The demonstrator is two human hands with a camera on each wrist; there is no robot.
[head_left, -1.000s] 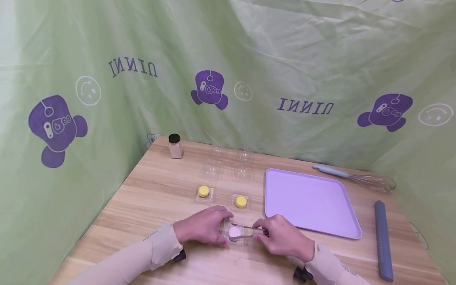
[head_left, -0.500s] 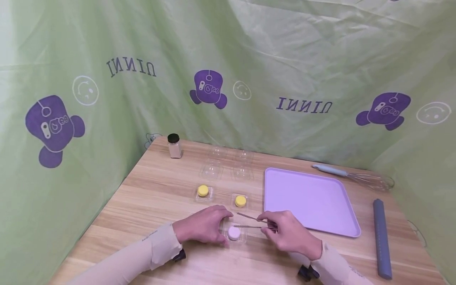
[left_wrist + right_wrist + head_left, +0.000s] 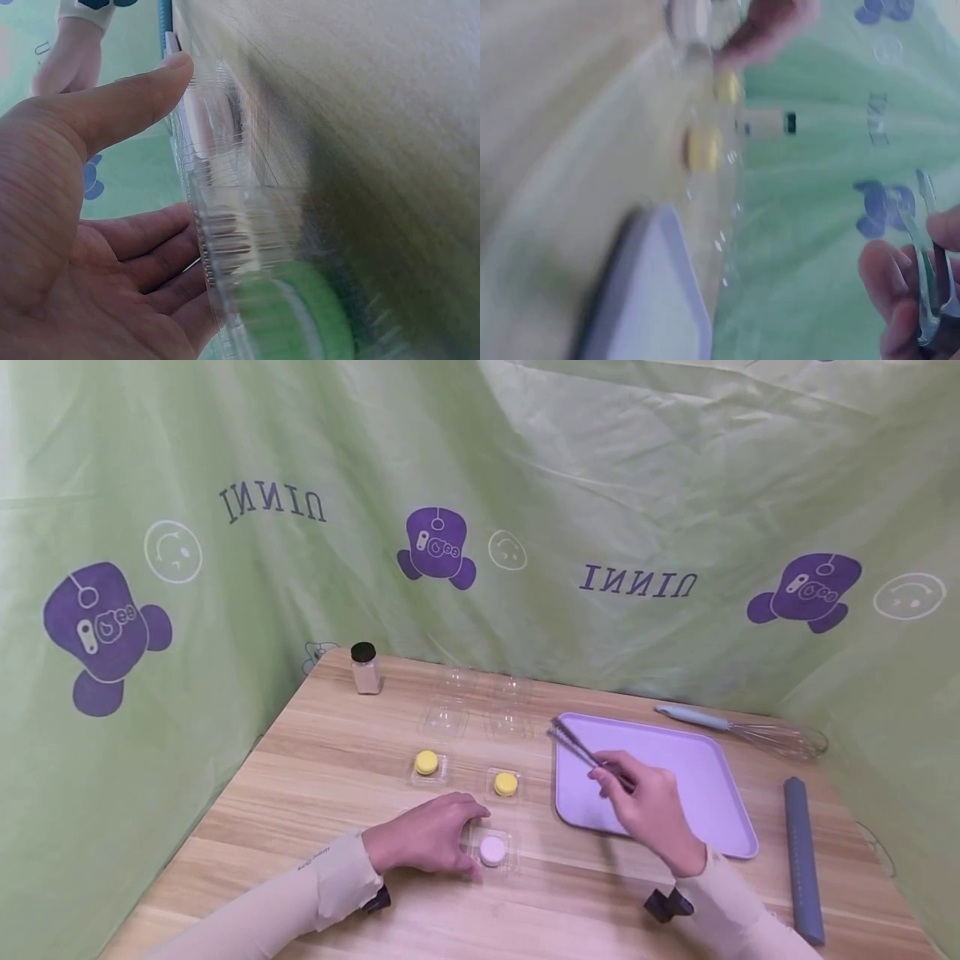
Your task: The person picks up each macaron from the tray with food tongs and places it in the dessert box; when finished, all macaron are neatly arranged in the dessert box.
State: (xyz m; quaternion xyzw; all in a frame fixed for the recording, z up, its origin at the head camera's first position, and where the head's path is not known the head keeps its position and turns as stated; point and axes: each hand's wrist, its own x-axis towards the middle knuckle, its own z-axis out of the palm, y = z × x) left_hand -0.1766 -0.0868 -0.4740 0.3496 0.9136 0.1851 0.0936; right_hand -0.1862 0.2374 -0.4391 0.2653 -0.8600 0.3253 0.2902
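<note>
My left hand (image 3: 427,835) rests on the table with thumb and forefinger apart at the left side of a clear plastic box (image 3: 513,865). In that box sits a pink macaron (image 3: 492,851). In the left wrist view, a green macaron (image 3: 292,315) lies in clear plastic nearest the camera, and the thumb and loosely extended fingers reach to the plastic's edge. My right hand (image 3: 648,806) grips metal tongs (image 3: 581,750), raised over the purple tray (image 3: 637,777). Nothing is between the tongs' tips. The right wrist view shows the tongs (image 3: 928,300) between thumb and fingers.
Two yellow macarons (image 3: 427,762) sit in small clear boxes behind the left hand. Several clear domed lids (image 3: 444,720) lie farther back, near a black-capped jar (image 3: 366,670). A whisk (image 3: 697,718) and a blue-grey roll (image 3: 804,860) lie to the right.
The tongs have opened off the pink macaron, leaving it in the clear box. My right hand has lifted them away, right and back over the tray. My left hand stays in place.
</note>
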